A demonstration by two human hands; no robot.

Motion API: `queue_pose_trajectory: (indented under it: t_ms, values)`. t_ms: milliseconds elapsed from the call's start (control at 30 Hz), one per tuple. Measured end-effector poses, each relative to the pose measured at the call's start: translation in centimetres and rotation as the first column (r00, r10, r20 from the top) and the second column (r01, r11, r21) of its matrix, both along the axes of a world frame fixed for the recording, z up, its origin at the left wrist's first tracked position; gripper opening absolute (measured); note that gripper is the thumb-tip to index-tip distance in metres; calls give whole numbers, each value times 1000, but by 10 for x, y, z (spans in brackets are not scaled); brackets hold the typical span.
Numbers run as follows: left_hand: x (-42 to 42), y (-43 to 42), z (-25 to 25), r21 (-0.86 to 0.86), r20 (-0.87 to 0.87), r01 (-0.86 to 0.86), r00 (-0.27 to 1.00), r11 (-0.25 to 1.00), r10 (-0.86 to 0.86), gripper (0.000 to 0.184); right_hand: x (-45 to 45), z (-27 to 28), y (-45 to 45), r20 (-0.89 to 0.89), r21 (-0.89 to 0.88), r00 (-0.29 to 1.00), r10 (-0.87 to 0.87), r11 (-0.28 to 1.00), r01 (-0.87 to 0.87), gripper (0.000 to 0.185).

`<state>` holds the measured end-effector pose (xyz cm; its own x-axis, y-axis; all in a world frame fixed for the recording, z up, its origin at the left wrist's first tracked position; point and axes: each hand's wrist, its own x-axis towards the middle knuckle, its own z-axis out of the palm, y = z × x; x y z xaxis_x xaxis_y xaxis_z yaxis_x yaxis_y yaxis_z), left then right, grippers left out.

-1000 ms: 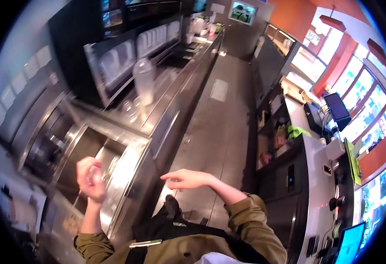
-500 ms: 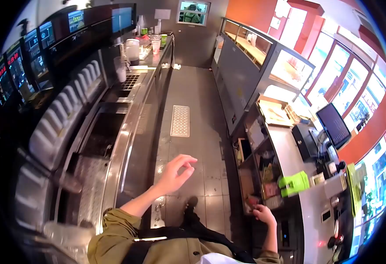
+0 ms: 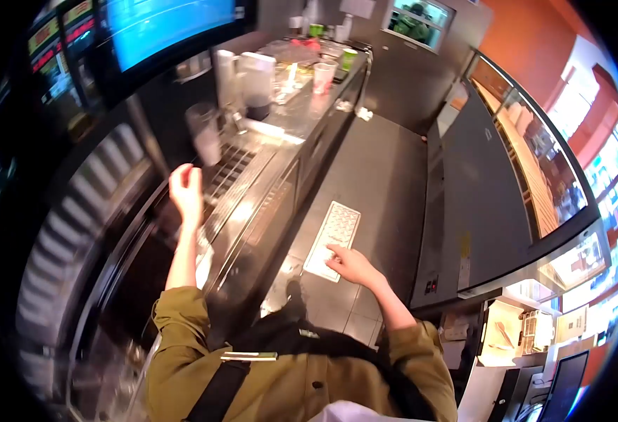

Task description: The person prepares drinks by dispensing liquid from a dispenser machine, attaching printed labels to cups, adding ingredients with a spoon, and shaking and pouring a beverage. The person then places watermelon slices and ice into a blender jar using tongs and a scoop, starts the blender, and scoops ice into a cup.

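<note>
My left hand (image 3: pixel 186 191) reaches over the metal counter at the left, its fingers bent and apart with nothing seen in them. Just beyond its fingertips stands a tall clear cup (image 3: pixel 205 133), blurred, with something pale in its lower part. I cannot tell whether the fingers touch it. Under the cup lies a dark drain grid (image 3: pixel 230 169). My right hand (image 3: pixel 351 266) hangs in front of my body above the floor. Its index finger points out and the others curl loosely, with no object visible in them.
A pitcher with dark contents (image 3: pixel 257 88), a pink-and-white cup (image 3: pixel 324 76) and a green cup (image 3: pixel 348 59) stand farther along the counter. A ridged metal plate (image 3: pixel 333 239) lies on the tiled floor. A grey partition (image 3: pixel 488 155) runs along the right. A screen (image 3: pixel 168 28) hangs upper left.
The view has swung left and come nearer the counter. My left hand has gone from above the floor to beside the clear cup. My right hand has left the shelves and now hangs over the floor.
</note>
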<state>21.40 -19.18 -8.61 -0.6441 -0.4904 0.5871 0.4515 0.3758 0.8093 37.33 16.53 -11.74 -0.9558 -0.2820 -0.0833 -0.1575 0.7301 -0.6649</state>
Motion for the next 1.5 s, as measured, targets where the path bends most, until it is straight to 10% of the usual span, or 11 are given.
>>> queue_pose_trajectory:
  t_ms: [200,367,467,867,1000,1267,1500]
  values:
    - [-190,2,-7,-191,47,-398,909,897,413,91,-195,13,39,159,-47,970,182,983,-177,48]
    - [-271,-28,-74,-300,-134,-442,897,845,422,112,-298,-73,145,430,-145,903,-20,985,91,49]
    - [-273,5,-56,-19,149,-490,860,871,487,106,-354,-113,187,555,-52,831,44,998,-18,45]
    - [-215,29,-47,86,-49,-824,558,560,828,96,-577,-78,76,296,-202,701,649,760,-618,39]
    - [-128,37,-2,74,-17,-872,483,483,875,88,-536,-46,-45,259,-399,439,860,509,-762,39]
    - [126,-39,8,58,-91,-974,213,219,973,83,-325,-30,-271,-29,-156,-275,961,-276,-948,40]
    - [335,-136,-35,-119,-106,-976,195,182,975,88,-83,-105,-484,-216,298,-204,955,-135,-945,17]
